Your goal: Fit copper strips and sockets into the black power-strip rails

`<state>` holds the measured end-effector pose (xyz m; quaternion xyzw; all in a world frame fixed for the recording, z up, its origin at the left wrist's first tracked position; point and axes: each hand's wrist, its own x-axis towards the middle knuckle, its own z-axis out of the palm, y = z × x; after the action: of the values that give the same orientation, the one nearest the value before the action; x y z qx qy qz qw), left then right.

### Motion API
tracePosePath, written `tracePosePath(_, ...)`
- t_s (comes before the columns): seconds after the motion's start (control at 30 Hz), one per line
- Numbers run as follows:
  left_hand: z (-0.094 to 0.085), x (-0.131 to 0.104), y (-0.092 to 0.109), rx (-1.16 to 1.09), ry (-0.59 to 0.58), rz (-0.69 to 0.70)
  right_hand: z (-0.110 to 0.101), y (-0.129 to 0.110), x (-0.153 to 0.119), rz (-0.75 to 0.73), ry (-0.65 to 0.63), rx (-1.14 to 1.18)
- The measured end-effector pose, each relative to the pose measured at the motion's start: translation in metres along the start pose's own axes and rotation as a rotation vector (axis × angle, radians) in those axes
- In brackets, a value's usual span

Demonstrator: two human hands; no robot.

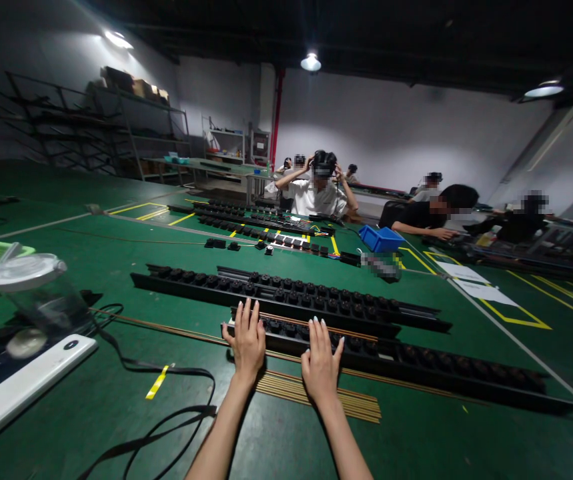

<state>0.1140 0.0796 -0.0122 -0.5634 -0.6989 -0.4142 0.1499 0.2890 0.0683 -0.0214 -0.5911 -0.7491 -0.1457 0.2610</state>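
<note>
My left hand (247,341) lies palm down over the left end of the nearest long black rail (416,373), its fingers spread. Further right, my right hand (321,363) rests on the same rail with fingers stretched out and slightly apart. Round black parts sit in a row along this rail, and thin copper-coloured rods (351,333) run along its top between and beyond my hands. A bundle of brass-coloured rods (336,398) lies on the green table just below my hands. Behind stand more black rails (286,302) filled with round black parts.
At the left are a lidded clear jug (46,293), a green basket (3,250), a white device (31,387) and a looping black strap (166,367). A blue bin (381,239) and white papers (483,291) lie farther back. Several people sit beyond, one touching their headset.
</note>
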Motion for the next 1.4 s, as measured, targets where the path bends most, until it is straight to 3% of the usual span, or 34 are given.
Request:
tracePosePath(0.23,0.005,0.001,-0.009,-0.003,-0.029,-0.037,0.001,-0.002,0.001,0.011,0.003,0.007)
tracePosePath(0.47,-0.003,0.003,-0.001,0.036,-0.018,-0.043,0.0,-0.001,0.0,0.007,0.007,0.002)
tracePosePath(0.7,-0.002,-0.001,0.006,-0.001,-0.076,0.079,-0.002,-0.001,0.001,0.011,-0.001,-0.005)
tracePosePath(1.27,0.001,-0.013,0.028,0.002,-0.12,0.135,-0.002,-0.001,0.001,0.016,-0.023,-0.001)
tracePosePath(1.4,0.0,-0.015,0.035,-0.013,-0.162,0.214,-0.001,-0.002,0.001,0.016,-0.024,-0.002)
